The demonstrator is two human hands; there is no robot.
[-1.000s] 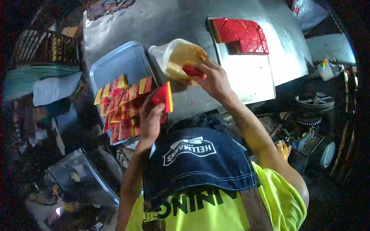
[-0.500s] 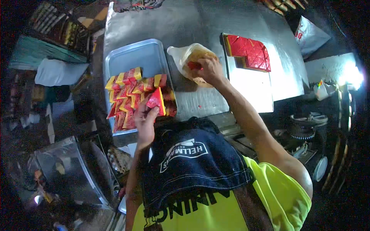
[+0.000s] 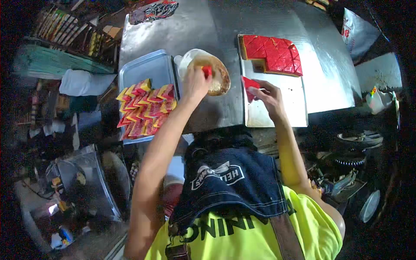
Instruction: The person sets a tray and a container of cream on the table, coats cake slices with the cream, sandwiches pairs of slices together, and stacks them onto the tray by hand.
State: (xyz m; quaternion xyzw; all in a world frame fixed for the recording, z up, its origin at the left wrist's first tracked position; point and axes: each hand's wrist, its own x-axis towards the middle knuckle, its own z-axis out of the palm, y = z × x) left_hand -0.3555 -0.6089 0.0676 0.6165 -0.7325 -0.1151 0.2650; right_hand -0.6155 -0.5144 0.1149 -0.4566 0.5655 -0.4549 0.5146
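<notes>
My left hand (image 3: 198, 85), smeared a little by motion, grips a small cake piece (image 3: 207, 70) over a white bowl (image 3: 193, 55). The bowl's inside is coated with pale and brown crumbs or sugar. To the right, my right hand (image 3: 269, 96) pinches a red-topped cake slice (image 3: 250, 86) above the bare part of a light baking tray (image 3: 277, 110). At that tray's far end lies a block of red-topped cake (image 3: 279, 54), scored into triangles. Several red and yellow slices (image 3: 145, 106) stand in rows on a blue-grey tray (image 3: 149, 67) at the left.
All of this rests on a metal table (image 3: 216, 115). A patterned plastic bag (image 3: 154, 11) lies at its far left corner. White sacks (image 3: 359, 32) hang past the right edge. A white cloth (image 3: 84, 82) is left of the table, and a round metal rack (image 3: 359, 139) is at lower right.
My left hand has moved from the left tray to the bowl. My right hand has left the bowl and now holds a slice over the right tray. The view has shifted slightly.
</notes>
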